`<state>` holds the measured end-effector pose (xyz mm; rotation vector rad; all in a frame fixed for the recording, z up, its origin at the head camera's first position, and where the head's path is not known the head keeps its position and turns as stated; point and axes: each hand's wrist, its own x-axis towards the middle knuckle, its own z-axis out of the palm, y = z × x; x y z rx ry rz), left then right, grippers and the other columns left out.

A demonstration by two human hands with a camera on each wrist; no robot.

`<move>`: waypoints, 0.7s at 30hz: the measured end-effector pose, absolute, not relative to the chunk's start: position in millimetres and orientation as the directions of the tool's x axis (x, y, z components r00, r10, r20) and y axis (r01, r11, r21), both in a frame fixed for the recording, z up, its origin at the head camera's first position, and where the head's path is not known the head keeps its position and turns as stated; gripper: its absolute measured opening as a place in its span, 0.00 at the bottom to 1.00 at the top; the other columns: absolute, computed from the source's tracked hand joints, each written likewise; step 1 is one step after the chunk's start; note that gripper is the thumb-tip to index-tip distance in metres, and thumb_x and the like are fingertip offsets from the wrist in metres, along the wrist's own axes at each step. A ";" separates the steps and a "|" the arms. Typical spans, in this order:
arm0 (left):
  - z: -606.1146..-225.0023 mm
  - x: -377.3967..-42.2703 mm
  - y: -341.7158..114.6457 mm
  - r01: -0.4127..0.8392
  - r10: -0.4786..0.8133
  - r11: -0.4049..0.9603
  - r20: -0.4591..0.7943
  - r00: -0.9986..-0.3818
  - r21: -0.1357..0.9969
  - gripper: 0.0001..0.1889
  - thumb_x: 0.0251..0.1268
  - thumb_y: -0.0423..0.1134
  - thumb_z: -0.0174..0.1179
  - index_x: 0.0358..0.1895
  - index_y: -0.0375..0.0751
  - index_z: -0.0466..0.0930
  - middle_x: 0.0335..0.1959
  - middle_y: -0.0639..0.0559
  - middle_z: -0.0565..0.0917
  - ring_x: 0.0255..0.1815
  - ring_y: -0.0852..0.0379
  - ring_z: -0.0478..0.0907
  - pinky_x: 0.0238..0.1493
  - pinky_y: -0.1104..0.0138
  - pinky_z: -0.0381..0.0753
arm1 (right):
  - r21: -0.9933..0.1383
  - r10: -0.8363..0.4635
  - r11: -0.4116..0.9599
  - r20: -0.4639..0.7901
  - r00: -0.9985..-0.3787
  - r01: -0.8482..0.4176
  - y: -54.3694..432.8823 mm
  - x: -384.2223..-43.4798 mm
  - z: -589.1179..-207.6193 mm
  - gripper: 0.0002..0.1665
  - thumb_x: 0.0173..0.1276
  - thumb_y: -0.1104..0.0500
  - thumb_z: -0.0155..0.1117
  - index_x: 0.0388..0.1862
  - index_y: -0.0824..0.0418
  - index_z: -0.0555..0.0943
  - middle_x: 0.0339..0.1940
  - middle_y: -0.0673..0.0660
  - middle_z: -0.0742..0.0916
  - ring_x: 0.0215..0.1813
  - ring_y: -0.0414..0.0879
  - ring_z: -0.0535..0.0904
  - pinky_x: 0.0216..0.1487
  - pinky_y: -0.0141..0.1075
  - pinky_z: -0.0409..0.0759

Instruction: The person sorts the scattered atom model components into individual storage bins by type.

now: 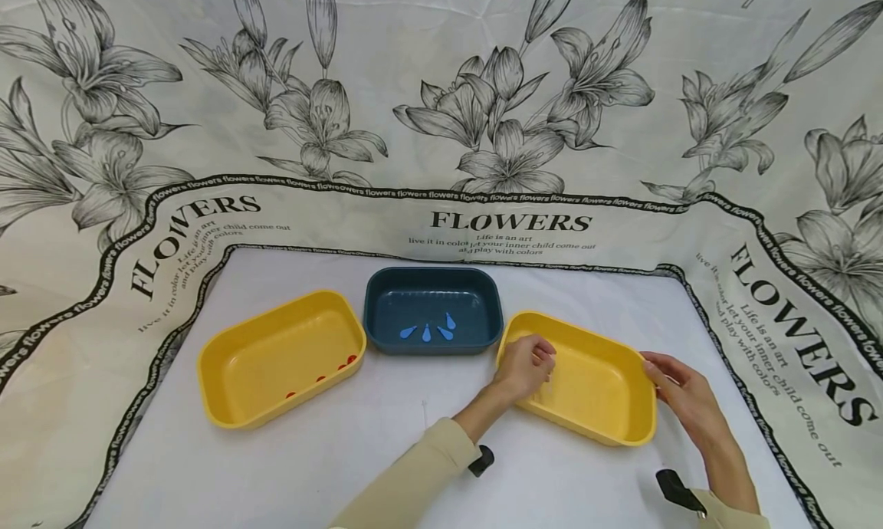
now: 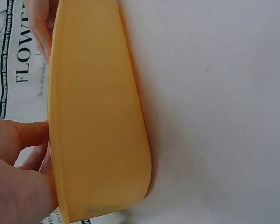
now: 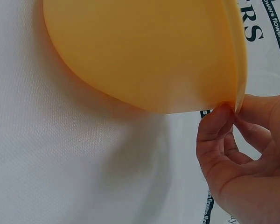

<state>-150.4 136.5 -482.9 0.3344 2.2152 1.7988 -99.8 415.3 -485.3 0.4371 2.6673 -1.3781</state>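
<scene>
Over the left end of the right-hand yellow container (image 1: 593, 383) is my left hand (image 1: 527, 366), its fingers bent and reaching in past the rim. A faint, pale shape shows below those fingers, too unclear to name. In the left wrist view the container wall (image 2: 95, 116) hides the fingertips of the left hand (image 2: 21, 172), so whether they hold anything is not visible. My right hand (image 1: 686, 395) pinches the same container's right rim between thumb and fingers. The right wrist view shows that right hand (image 3: 247, 154) gripping the rim corner of the container (image 3: 144, 51).
A dark blue container (image 1: 434, 278) stands at the back middle, with several light blue drop-shaped pieces (image 1: 426, 332) inside. Another yellow container (image 1: 276, 360) on the left has several small red pieces (image 1: 352, 359) along its near side. White cloth (image 1: 386, 452) covers the table; flower-printed fabric (image 1: 510, 161) rises behind.
</scene>
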 end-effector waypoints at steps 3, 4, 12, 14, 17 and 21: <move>-485.4 -150.3 141.1 -0.003 0.340 0.239 -0.086 -0.937 0.971 0.04 0.68 0.24 0.64 0.40 0.34 0.82 0.26 0.55 0.77 0.21 0.64 0.78 0.27 0.76 0.80 | -0.781 0.203 0.548 -0.224 -0.953 0.300 415.3 -100.2 -485.3 0.42 0.81 0.38 0.50 0.77 0.68 0.65 0.71 0.70 0.72 0.46 0.27 0.74 0.45 0.16 0.77; -485.6 -150.0 142.5 -0.010 0.338 0.256 -0.099 -0.936 0.967 0.04 0.68 0.24 0.65 0.39 0.35 0.82 0.26 0.55 0.77 0.20 0.64 0.78 0.28 0.76 0.80 | -0.781 0.203 0.548 -0.223 -0.954 0.299 415.4 -100.3 -485.3 0.41 0.81 0.38 0.50 0.77 0.68 0.65 0.71 0.70 0.72 0.46 0.27 0.74 0.45 0.16 0.77; -486.7 -150.5 151.6 0.021 0.330 0.400 -0.122 -0.936 0.916 0.05 0.66 0.25 0.64 0.35 0.38 0.83 0.22 0.57 0.77 0.21 0.66 0.73 0.28 0.77 0.73 | -0.782 0.195 0.548 -0.224 -0.955 0.296 416.1 -100.3 -485.6 0.41 0.81 0.38 0.50 0.76 0.69 0.65 0.71 0.70 0.72 0.46 0.27 0.74 0.45 0.16 0.77; -486.8 -151.0 154.2 0.025 0.332 0.426 -0.131 -0.934 0.904 0.05 0.66 0.25 0.64 0.34 0.39 0.83 0.23 0.58 0.76 0.23 0.66 0.72 0.28 0.77 0.72 | -0.780 0.200 0.549 -0.224 -0.954 0.299 415.7 -100.5 -486.0 0.41 0.81 0.38 0.50 0.76 0.68 0.65 0.71 0.70 0.72 0.46 0.27 0.74 0.45 0.16 0.77; -486.9 -151.7 158.0 0.028 0.339 0.464 -0.148 -0.929 0.885 0.05 0.66 0.27 0.65 0.33 0.40 0.84 0.24 0.58 0.77 0.25 0.66 0.71 0.30 0.77 0.73 | -0.779 0.207 0.546 -0.231 -0.951 0.308 415.6 -100.8 -486.4 0.42 0.81 0.37 0.50 0.76 0.68 0.65 0.71 0.70 0.72 0.46 0.28 0.74 0.45 0.16 0.77; -488.0 -152.2 162.0 0.004 0.342 0.494 -0.190 -0.920 0.869 0.06 0.65 0.26 0.66 0.32 0.40 0.83 0.24 0.57 0.77 0.25 0.65 0.72 0.29 0.76 0.74 | -0.782 0.206 0.540 -0.236 -0.950 0.312 415.2 -101.0 -486.2 0.42 0.81 0.38 0.50 0.77 0.68 0.64 0.71 0.70 0.72 0.46 0.28 0.74 0.45 0.17 0.77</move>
